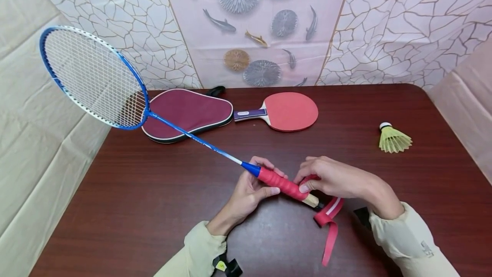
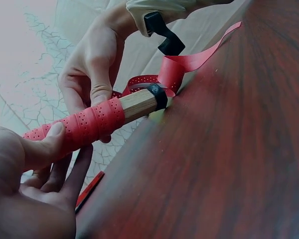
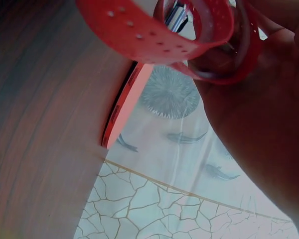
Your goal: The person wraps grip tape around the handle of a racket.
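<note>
Cream sleeves (image 1: 407,236), cuffs (image 1: 203,232) gathered; small grey marking (image 1: 426,249) on right one. Black wrist mounts (image 1: 233,268) both sides, left carries yellow tag (image 1: 221,265).

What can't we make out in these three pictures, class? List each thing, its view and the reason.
Lettering on the racket shaft: head view, too small to read.
Most of the handle: head view, covered by the red tape.
Underside of the bat: head view, turned down towards the table.
Part of the left hand: left wrist view, cut off by the left edge.
Part of the right hand: right wrist view, cut off by the right edge.
</note>
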The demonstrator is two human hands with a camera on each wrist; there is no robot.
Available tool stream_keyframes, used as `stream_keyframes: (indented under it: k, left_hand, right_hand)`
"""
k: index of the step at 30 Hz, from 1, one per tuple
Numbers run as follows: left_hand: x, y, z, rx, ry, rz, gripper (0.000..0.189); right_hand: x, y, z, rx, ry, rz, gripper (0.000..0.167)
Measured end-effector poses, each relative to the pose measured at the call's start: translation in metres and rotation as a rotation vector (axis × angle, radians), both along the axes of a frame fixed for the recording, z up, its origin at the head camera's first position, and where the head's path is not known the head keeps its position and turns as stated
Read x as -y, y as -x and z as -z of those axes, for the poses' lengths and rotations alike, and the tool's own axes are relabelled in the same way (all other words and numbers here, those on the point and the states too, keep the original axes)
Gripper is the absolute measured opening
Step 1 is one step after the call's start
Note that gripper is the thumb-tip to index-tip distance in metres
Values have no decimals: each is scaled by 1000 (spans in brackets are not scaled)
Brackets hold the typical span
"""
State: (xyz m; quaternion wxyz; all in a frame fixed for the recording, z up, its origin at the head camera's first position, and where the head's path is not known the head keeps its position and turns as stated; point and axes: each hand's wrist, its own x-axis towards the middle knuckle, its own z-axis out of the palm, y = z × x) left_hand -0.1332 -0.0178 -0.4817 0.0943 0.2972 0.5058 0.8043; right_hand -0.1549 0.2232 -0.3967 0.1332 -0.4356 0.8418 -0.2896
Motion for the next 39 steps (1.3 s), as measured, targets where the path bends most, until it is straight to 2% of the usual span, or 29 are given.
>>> stream_keyframes:
  k: [6, 8, 13, 15, 18, 20, 25, 28, 33, 35, 39]
  left_hand:
    - [-4, -2, -1, -72, 90, -109, 51]
    - [-5, -5, -5, -75, 123, -144, 50]
    - [-7, -10, -18, -72, 242, -292, 44]
    - [-6, -10, -15, -73, 286, -361, 43]
    - [-5, -8, -5, -46, 293, -395, 39]
    - [-5, -7, 1, -6, 252, -365, 36]
    - [-5, -7, 3, 62, 138, -203, 38]
    - [-4, -7, 3, 38, 130, -136, 44]
    - [-5, -9, 1, -43, 76, -5, 63]
    - [-5, -9, 1, -52, 61, 11, 62]
    - [-7, -7, 0, -21, 40, -24, 47]
  right_hand:
    - [0, -1, -3, -51, -18, -8, 19]
    - [-1, -2, -4, -59, -31, 13, 19]
    - [-3, -3, -6, -40, -60, 74, 14]
    - [-4, -3, -7, -15, -68, 90, 12]
    - [-4, -4, -8, 42, -81, 101, 11]
    - [-4, -4, -9, 74, -83, 102, 12]
    - [-4, -7, -11, 104, -79, 113, 12]
    - [-4, -7, -10, 87, -69, 137, 17]
    - [2, -7, -3, 54, -63, 169, 33]
    - [5, -6, 0, 57, -64, 174, 39]
    - [8, -4, 3, 48, -69, 180, 41]
